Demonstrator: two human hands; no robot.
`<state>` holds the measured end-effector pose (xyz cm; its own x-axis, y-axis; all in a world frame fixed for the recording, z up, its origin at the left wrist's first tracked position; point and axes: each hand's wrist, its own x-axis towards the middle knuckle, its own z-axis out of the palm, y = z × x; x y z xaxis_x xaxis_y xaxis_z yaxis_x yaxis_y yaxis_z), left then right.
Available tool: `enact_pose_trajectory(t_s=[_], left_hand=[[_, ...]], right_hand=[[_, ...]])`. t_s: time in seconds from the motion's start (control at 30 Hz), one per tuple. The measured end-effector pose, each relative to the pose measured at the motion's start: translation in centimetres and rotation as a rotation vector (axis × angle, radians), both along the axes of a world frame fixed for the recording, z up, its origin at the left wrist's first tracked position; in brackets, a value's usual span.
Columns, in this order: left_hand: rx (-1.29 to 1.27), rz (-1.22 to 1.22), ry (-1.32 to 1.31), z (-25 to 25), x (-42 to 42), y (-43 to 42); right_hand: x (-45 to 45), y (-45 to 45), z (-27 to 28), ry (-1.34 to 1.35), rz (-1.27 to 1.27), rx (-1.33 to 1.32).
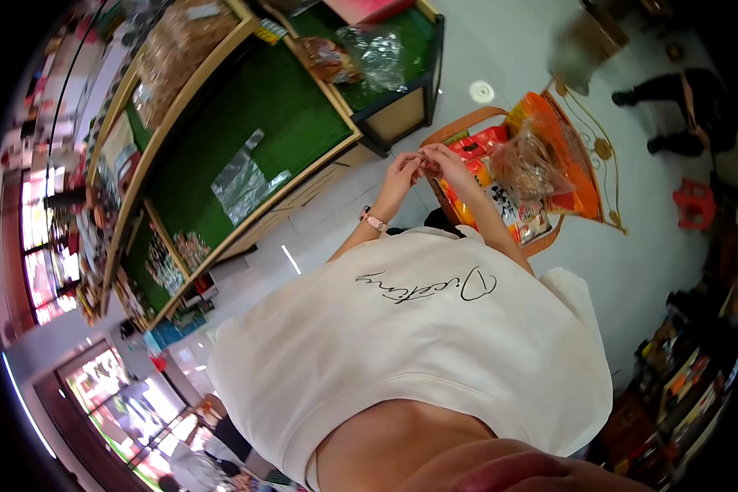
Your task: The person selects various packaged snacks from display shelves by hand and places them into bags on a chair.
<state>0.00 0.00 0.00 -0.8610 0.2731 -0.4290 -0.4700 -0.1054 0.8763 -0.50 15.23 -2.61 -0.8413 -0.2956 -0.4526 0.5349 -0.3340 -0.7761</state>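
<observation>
Meeting at their fingertips beside the wicker armchair (pixel 459 123), left hand (pixel 403 171) and right hand (pixel 444 161) look half-curled; I cannot tell if they pinch anything. Snack bags (pixel 529 168) lie on this armchair, probably for easy reach.

White top (pixel 402 344) with round neckline (pixel 402 387). Black cursive lettering (pixel 425 289) spans its twelve o'clock side. Pink wristband (pixel 376 223) at eleven.

1. 1 head camera looks forward and steeply down, with the neck (pixel 394 435) and white sweatshirt (pixel 418 336) very near.
2. The left hand (pixel 403 170) and right hand (pixel 446 161) are farther off, above centre.
3. Its wide, curved view takes in a display counter (pixel 279 98) at left and floor (pixel 500 49) beyond.
</observation>
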Motion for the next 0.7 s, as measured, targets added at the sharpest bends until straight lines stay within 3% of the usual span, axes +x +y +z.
enact_pose_trajectory(t_s=[0.07, 0.13, 0.7], left_hand=[[0.003, 0.068, -0.018, -0.8, 0.6, 0.1], [-0.078, 0.113, -0.011, 0.8, 3.4, -10.0], [-0.104, 0.771, 0.017, -1.3, 19.7, -33.6]], right_hand=[[0.1, 0.1, -0.4, 0.003, 0.049, 0.005], [2.1, -9.8, 2.1, -0.009, 0.113, -0.010], [8.8, -37.3, 2.6, 0.011, 0.850, 0.105]])
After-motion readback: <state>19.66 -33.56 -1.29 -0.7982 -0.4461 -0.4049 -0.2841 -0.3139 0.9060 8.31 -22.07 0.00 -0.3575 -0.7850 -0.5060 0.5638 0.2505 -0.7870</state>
